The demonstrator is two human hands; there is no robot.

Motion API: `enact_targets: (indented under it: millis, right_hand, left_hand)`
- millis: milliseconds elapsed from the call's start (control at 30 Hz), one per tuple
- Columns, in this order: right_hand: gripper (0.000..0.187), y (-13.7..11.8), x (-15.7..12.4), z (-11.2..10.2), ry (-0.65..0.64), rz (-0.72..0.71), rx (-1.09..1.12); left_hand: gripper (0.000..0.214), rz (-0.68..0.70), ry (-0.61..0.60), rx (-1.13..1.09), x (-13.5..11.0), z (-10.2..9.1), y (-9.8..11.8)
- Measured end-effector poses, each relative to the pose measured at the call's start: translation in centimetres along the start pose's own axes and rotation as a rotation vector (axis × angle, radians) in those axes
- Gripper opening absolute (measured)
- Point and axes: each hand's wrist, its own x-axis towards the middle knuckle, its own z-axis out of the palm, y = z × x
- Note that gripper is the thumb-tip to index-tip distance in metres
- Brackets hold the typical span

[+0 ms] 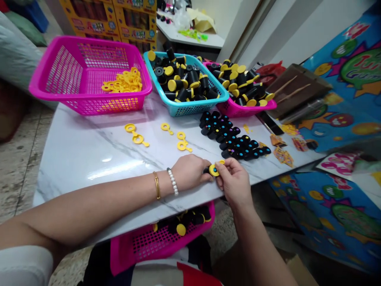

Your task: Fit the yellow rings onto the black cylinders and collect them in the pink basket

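My left hand [190, 172], closed, grips a small black cylinder whose body is mostly hidden by my fingers. Over the cylinder's end sits a yellow ring-shaped cap with a tab [213, 171], and a blue dot shows in its middle. The fingertips of my right hand [236, 182] pinch the cap's edge and tab. Just beyond my hands, rows of black cylinders [228, 133] stand on the table, most with blue dots on top. Several loose yellow ring caps [138, 139] lie farther left on the marbled table [98, 159].
A pink basket [59, 95] at the back left holds yellow caps. A turquoise basket [178, 109] and a second pink basket [238, 111] are heaped with capped black cylinders. Another pink basket [131, 258] rests below the table edge. A phone [270, 123] lies at the right.
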Motion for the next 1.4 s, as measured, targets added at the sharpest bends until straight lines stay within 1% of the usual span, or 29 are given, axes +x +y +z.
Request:
enact_targets:
  millis: [67, 100, 200, 267, 300, 433, 500, 533, 633, 667, 733, 800, 867, 967, 1000, 1033, 1067, 1167, 1200, 1267, 1300, 1400]
  right_hand:
    - [0.029, -0.1, -0.1, 0.0, 0.012, -0.007, -0.035]
    - [0.029, -0.2, -0.3, 0.0, 0.021, -0.011, -0.055]
    - [0.027, -0.3, -0.6, 0.2, 0.031, -0.027, -0.095]
    - [0.026, -0.4, -0.7, 0.4, 0.032, -0.048, -0.116]
    - [0.026, -0.4, -0.7, 0.5, 0.036, -0.063, -0.131]
    - [0.027, -0.4, -0.8, 0.5, 0.047, -0.091, -0.153]
    - [0.026, -0.4, -0.8, 0.1, -0.007, -0.064, -0.124]
    - [0.026, -0.5, -0.6, -0.2, -0.063, -0.038, -0.100]
    - [0.026, -1.1, 0.1, -1.4, -0.303, 0.074, -0.042]
    - [0.026, -1.3, 0.3, -1.8, -0.368, 0.108, -0.035]
    - [0.026, -1.7, 0.3, -2.1, -0.427, 0.138, -0.053]
    - [0.024, -1.9, 0.3, -2.0, -0.411, 0.120, -0.092]
    - [0.023, -1.9, 0.1, -1.8, -0.360, 0.085, -0.129]
    - [0.024, -1.7, -0.5, -1.4, -0.308, 0.072, -0.130]
    - [0.024, -1.6, -0.7, -1.3, -0.303, 0.077, -0.121]
    - [0.025, -1.4, -0.8, -1.3, -0.296, 0.080, -0.108]
    - [0.027, -1.2, -0.9, -1.2, -0.282, 0.078, -0.092]
    - [0.029, -0.5, -0.9, -1.1, -0.181, 0.056, -0.006]
    - [0.029, -0.3, -0.9, -1.2, -0.144, 0.051, 0.030]
    - [0.033, -0.4, -0.8, -1.4, -0.106, 0.066, 0.085]
    - [0.036, -0.6, -0.6, -1.6, -0.109, 0.089, 0.099]
    - [0.039, -1.7, 0.2, -2.3, -0.205, 0.225, 0.099]
  left_hand:
    - [0.025, -0.015, 0.013, -0.088, -0.1, -0.1, 0.3]
    - [0.027, -0.042, -0.001, -0.176, -0.1, -0.2, 0.4]
    - [0.037, -0.205, -0.124, -0.567, 0.0, -0.2, 0.7]
    - [0.039, -0.296, -0.187, -0.768, 0.1, 0.2, 0.6]
    - [0.038, -0.317, -0.193, -0.825, 0.2, 0.5, 0.5]
    - [0.036, -0.333, -0.166, -0.928, 0.2, 1.5, 0.3]
    - [0.032, -0.355, -0.180, -0.994, 0.3, 1.5, 0.3]
    - [0.029, -0.370, -0.197, -1.022, 0.4, 1.4, 0.4]
    - [0.026, -0.419, -0.251, -1.064, 0.6, 0.5, 0.6]
    - [0.026, -0.432, -0.264, -1.068, 0.6, 0.3, 0.7]
    - [0.027, -0.426, -0.279, -1.054, 0.6, 0.0, 0.8]
    - [0.029, -0.388, -0.249, -0.991, 0.6, 0.2, 0.8]
    - [0.032, -0.355, -0.209, -0.915, 0.7, 0.6, 0.7]
    - [0.036, -0.351, -0.213, -0.894, 0.3, 1.1, 0.6]
    - [0.037, -0.331, -0.212, -0.873, 0.1, 1.2, 0.5]
    - [0.036, -0.295, -0.183, -0.819, -0.2, 1.2, 0.5]
    - [0.037, -0.245, -0.125, -0.734, -0.4, 1.2, 0.5]
    - [0.046, -0.100, 0.098, -0.456, -0.8, 1.3, 0.5]
    - [0.042, -0.067, 0.141, -0.400, -0.8, 1.3, 0.5]
    - [0.027, 0.011, 0.155, -0.335, -0.8, 1.4, 0.4]
    - [0.022, 0.053, 0.150, -0.308, -0.8, 1.4, 0.3]
    - [0.021, 0.146, 0.113, -0.255, -0.6, 1.2, 0.1]
